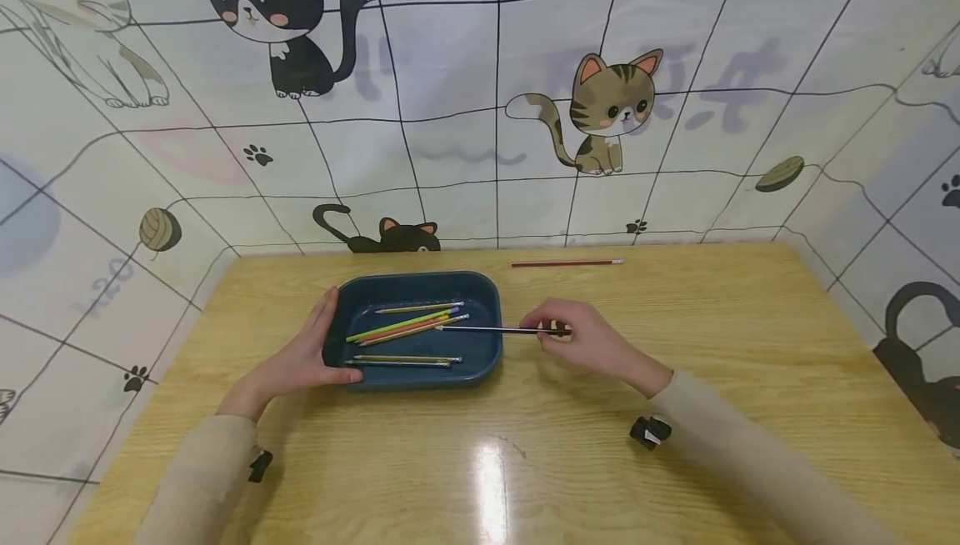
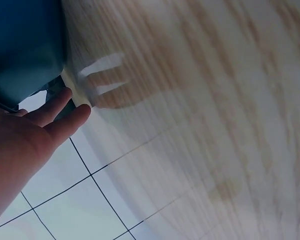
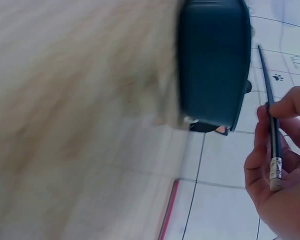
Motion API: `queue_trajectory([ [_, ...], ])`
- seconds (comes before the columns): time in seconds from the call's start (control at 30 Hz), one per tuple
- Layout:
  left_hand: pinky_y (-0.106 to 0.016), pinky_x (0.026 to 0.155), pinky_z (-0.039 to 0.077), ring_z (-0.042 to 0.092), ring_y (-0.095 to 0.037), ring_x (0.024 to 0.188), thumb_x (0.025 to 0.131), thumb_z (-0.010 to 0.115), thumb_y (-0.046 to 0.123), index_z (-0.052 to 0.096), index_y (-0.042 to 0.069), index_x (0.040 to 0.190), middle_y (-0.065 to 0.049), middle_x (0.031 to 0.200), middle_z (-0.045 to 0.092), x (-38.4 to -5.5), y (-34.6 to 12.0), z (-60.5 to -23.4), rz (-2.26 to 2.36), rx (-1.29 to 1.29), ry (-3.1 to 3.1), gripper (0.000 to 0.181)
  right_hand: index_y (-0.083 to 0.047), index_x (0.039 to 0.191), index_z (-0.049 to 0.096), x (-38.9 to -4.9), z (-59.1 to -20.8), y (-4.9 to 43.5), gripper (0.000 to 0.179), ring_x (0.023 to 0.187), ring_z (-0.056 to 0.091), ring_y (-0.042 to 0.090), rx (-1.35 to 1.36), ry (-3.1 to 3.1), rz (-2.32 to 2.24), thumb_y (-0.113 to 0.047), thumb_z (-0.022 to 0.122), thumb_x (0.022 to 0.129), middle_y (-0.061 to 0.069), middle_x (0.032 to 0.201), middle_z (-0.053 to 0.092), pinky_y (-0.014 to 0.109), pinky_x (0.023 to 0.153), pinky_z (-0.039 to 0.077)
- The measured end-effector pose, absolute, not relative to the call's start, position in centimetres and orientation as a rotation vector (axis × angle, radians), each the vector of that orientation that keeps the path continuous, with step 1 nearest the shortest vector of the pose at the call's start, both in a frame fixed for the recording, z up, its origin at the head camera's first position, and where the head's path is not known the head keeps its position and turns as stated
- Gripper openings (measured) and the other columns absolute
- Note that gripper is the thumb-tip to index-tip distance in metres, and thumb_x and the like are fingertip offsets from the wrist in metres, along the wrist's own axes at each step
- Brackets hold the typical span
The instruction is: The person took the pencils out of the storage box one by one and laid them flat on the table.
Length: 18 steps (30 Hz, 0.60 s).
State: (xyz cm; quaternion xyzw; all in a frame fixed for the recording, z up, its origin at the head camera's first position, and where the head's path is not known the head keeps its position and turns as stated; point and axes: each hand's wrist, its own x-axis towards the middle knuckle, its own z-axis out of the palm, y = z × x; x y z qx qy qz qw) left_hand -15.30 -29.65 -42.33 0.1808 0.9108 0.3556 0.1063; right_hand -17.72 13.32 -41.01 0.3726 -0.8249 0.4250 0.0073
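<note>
My right hand (image 1: pixel 573 332) pinches a dark pencil (image 1: pixel 480 329) between thumb and fingers. The pencil reaches over the right rim of a dark blue tray (image 1: pixel 487 362), its sharpened tip above the inside. In the right wrist view, the pencil (image 3: pixel 275 135) shows a silver band and a pale eraser near my palm. My left hand (image 1: pixel 303 357) rests against the tray's left end, fingers straight along the wall and thumb at the front corner. Inside the tray lie several pencils (image 1: pixel 408 359), some yellow-green and orange ones (image 1: pixel 397 330) bunched together.
Behind the tray, to its right, a red pencil (image 1: pixel 566 263) with a white end lies on the wooden table (image 1: pixel 450 453). A wall covering (image 1: pixel 465 145) printed with cats and grid lines rises at the table's back edge and sides.
</note>
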Motion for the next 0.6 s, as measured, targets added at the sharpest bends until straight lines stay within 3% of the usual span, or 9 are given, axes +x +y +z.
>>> queue_trajectory([
  [0.33,-0.067,0.105,0.013,-0.006,-0.041,0.143,0.072,0.085,0.035,-0.014,0.009,0.153,-0.020,0.158,-0.013,-15.4,-29.8,-42.4,1.054,0.523,2.676,0.130,-0.011,0.105,0.072,-16.3,-42.1,17.7,0.031,0.074,0.054,0.010,1.092,-2.544,1.333,0.011,0.063,0.084,0.004,0.090,0.067,0.026,0.059,0.045],
  [0.6,-0.067,0.105,0.012,-0.007,-0.041,0.143,0.072,0.085,0.034,-0.013,0.006,0.153,-0.020,0.158,-0.013,-15.5,-29.8,-42.3,1.066,0.531,2.664,0.130,-0.011,0.103,0.072,-16.7,-42.4,20.2,0.031,0.073,0.054,0.008,1.003,-2.590,1.288,0.011,0.062,0.084,0.000,0.095,0.069,0.025,0.060,0.045],
])
